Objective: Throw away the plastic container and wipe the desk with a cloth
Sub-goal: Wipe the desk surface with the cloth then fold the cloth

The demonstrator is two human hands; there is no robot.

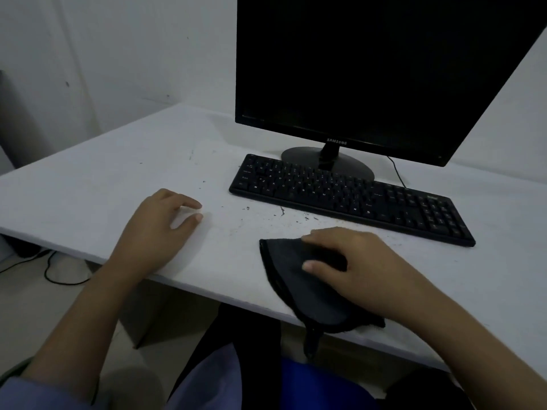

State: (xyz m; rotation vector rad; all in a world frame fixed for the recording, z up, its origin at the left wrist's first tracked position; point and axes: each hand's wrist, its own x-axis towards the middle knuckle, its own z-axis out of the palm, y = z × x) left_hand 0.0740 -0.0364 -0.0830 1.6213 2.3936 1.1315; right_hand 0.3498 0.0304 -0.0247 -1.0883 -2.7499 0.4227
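A dark grey cloth (299,279) lies on the white desk (118,179) near its front edge, with one corner hanging over the edge. My right hand (352,261) presses down on the cloth, fingers curled into its folds. My left hand (159,229) rests on the bare desk to the left, fingers loosely curled and holding nothing. Dark specks and smudges (266,211) mark the desk between my hands and the keyboard. No plastic container is in view.
A black keyboard (349,196) lies just behind the cloth. A black monitor (370,69) stands behind it on a round base. A thin cable (396,173) runs behind the keyboard. Cables (50,267) lie on the floor under the desk's left side.
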